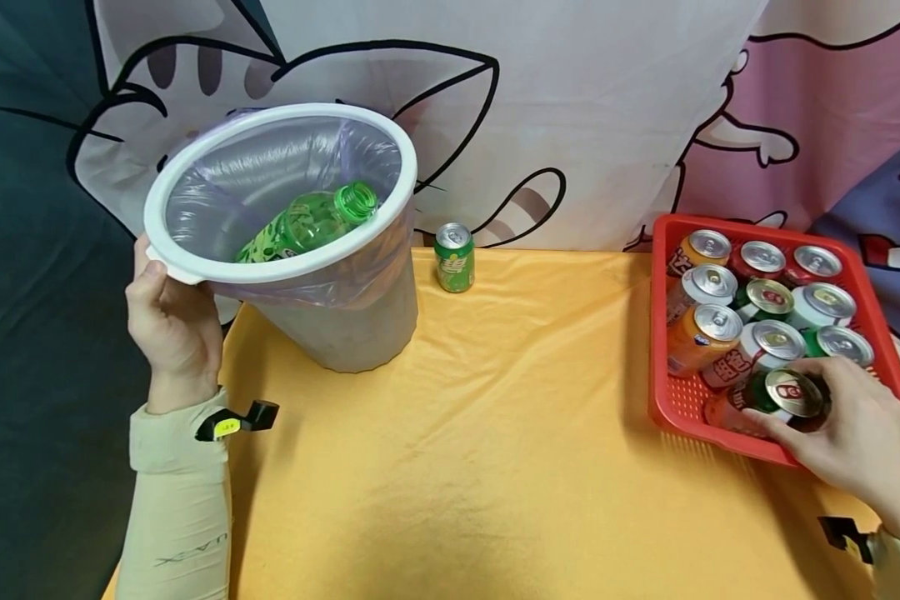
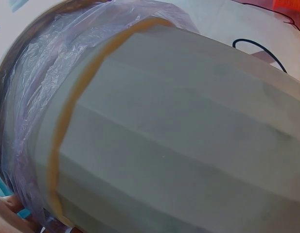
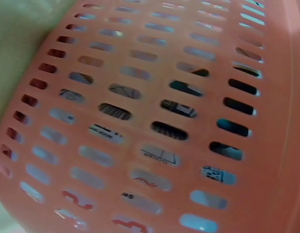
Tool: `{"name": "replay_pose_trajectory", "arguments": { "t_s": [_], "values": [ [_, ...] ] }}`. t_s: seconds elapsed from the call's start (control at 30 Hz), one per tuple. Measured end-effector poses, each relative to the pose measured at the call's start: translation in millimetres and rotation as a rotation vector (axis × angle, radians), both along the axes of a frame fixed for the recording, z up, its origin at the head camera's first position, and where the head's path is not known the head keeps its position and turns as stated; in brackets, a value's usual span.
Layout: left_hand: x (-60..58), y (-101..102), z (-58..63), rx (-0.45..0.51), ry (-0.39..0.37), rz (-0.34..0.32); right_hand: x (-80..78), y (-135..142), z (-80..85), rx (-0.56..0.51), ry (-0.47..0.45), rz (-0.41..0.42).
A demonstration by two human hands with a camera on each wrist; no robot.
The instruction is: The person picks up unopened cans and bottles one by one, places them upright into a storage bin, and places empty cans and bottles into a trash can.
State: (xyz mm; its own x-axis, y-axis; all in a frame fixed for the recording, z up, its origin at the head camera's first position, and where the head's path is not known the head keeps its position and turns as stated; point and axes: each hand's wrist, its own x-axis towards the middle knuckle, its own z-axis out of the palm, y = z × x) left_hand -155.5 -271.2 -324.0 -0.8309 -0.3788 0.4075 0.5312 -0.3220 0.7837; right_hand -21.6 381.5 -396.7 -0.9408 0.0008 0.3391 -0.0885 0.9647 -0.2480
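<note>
My left hand (image 1: pixel 176 333) grips the white rim of a grey trash bin (image 1: pixel 330 325), thumb on the rim, and the bin leans toward me. In the left wrist view the bin's ribbed wall (image 2: pixel 164 121) fills most of the picture, with fingers (image 2: pixel 8 216) at the lower left corner. A thin purple bag lines the bin, and a green plastic bottle (image 1: pixel 318 221) lies inside. At the right, my right hand (image 1: pixel 855 425) holds a dark-green-topped can (image 1: pixel 795 393) by its upper part, at the near end of a red basket (image 1: pixel 671 408).
Several cans, orange, red, white and green, stand in rows in the basket, including an orange can (image 1: pixel 705 337). A green can (image 1: pixel 454 258) stands on the yellow cloth (image 1: pixel 450 433) beside the bin. A printed curtain (image 1: pixel 607 100) hangs behind. The slotted basket wall (image 3: pixel 273 145) fills the right wrist view.
</note>
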Motion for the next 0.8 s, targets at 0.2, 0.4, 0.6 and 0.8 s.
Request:
{"name": "replay_pose_trajectory", "arguments": {
  "t_s": [0.2,0.4,0.6,0.8],
  "values": [
    [0.7,0.3,2.6,0.006,-0.011,-0.012,-3.6,-1.8,3.2,0.032,-0.05,0.001],
    [0.4,-0.2,1.9,-0.021,-0.008,0.0,-4.2,-4.8,4.9,0.059,-0.072,0.006],
    [1.1,-0.4,1.7,-0.005,-0.017,-0.01,-4.2,-9.6,6.9,0.075,-0.091,-0.025],
    [2.1,-0.9,1.9,0.011,-0.013,-0.024,-3.3,-14.2,9.5,0.074,-0.06,-0.045]
  ]
}}
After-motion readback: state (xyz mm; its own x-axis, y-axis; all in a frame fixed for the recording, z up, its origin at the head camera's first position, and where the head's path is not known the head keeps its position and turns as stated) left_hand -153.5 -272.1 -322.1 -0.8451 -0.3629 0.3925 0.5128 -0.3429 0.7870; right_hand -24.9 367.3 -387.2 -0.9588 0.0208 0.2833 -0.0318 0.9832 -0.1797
